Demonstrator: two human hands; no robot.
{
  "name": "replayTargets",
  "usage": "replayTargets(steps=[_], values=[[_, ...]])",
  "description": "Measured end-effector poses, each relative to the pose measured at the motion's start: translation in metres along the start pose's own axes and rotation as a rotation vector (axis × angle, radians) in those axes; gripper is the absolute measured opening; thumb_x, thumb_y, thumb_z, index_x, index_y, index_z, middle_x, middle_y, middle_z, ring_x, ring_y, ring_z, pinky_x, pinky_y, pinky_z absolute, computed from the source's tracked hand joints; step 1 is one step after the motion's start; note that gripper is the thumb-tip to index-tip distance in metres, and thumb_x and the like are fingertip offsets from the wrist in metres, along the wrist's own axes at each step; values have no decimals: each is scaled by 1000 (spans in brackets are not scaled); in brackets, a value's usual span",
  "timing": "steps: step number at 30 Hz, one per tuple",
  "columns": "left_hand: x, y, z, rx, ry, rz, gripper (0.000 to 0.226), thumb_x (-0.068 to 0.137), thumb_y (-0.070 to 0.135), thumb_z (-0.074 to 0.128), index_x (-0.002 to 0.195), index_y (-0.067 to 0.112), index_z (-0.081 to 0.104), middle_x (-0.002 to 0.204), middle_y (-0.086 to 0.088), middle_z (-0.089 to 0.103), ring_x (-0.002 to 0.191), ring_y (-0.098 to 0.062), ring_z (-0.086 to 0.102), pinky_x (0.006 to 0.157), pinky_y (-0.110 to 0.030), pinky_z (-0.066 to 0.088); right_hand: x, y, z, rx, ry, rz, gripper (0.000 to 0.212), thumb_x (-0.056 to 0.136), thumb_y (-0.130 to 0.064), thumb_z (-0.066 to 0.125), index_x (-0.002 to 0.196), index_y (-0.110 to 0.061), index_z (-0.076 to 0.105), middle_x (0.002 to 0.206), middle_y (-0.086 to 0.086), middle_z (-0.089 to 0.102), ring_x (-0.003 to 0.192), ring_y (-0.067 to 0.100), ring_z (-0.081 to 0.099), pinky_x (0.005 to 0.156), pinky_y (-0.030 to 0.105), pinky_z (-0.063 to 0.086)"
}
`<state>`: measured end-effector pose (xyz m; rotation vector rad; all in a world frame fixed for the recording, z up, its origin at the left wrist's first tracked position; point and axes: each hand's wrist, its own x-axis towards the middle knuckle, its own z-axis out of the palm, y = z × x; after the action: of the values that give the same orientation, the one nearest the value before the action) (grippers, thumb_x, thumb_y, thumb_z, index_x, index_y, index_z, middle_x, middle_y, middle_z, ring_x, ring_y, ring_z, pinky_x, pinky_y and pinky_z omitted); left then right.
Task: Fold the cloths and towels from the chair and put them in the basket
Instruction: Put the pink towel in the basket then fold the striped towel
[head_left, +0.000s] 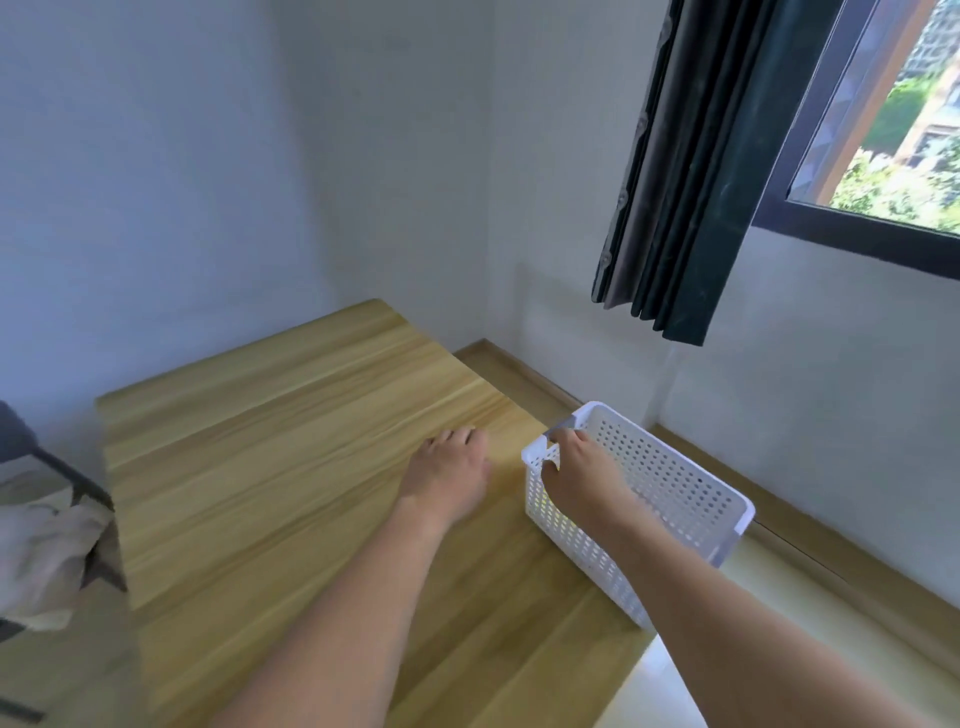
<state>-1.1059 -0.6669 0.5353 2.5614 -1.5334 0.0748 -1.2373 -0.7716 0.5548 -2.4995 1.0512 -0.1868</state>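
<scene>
Basket (675, 499), white and perforated, is gripped at its rim by the right hand (582, 475), fingers curled over the edge. Just left, the left hand (449, 467) is rested on the table (260, 467), fingers loosely bent, holding nothing. Cloths (41, 540) are piled far left on a chair (21, 441).

There was one white perforated basket (670, 483), one wooden table (270, 467) and one chair (47, 467) carrying a heap of pale cloths (41, 545) too bunched to count. Two hands showed, the left hand (449, 475) and the right hand (582, 475). One dark curtain (691, 182) hung beside one window (893, 119).
</scene>
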Motion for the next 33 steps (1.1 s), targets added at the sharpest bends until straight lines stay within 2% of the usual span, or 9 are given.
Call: replayTargets(steps=[6,12,17,22,27,33], values=[[-67,-61,-49,-48,44,3,36,100,28,35,133,13,42,137,-6,49,122,-25,46,98,-37,39,-57,-90,4,15,99,-52,41,93,-18,48,133,-9,46,134,10,50,121,30,48,96,36,41],[-117,-124,-77,-34,98,-46,39,100,30,35,135,13,40,138,-7,48,122,-26,46,98,-37,39,-84,-154,25,47,82,-110,45,92,-19,48,136,-11,44,138,8,47,116,27,53,94,32,42],[-164,-202,-102,-35,111,-84,39,99,29,37,134,12,43,136,-8,50,123,-27,46,98,-39,40,-112,-228,52,26,94,-109,45,92,-19,47,137,-11,42,137,7,48,113,26,54,90,30,40],[-211,-294,-130,-74,139,-48,41,99,29,38,136,12,42,137,-8,49,123,-28,46,98,-38,39,-137,-328,87,48,103,-98,46,93,-19,46,138,-12,41,141,5,43,118,26,50,92,32,40],[-248,-373,-151,-117,119,-68,42,100,30,35,137,11,41,136,-7,49,122,-26,46,97,-40,42,-153,-402,109,49,111,-95,45,93,-20,46,137,-13,42,140,3,44,118,24,51,82,28,37],[-281,-446,-160,-138,165,-100,43,101,30,36,139,12,40,140,-6,47,126,-25,44,101,-39,40,-152,-467,141,52,72,-115,47,93,-20,47,139,-10,40,142,5,42,121,25,49,92,31,39]])
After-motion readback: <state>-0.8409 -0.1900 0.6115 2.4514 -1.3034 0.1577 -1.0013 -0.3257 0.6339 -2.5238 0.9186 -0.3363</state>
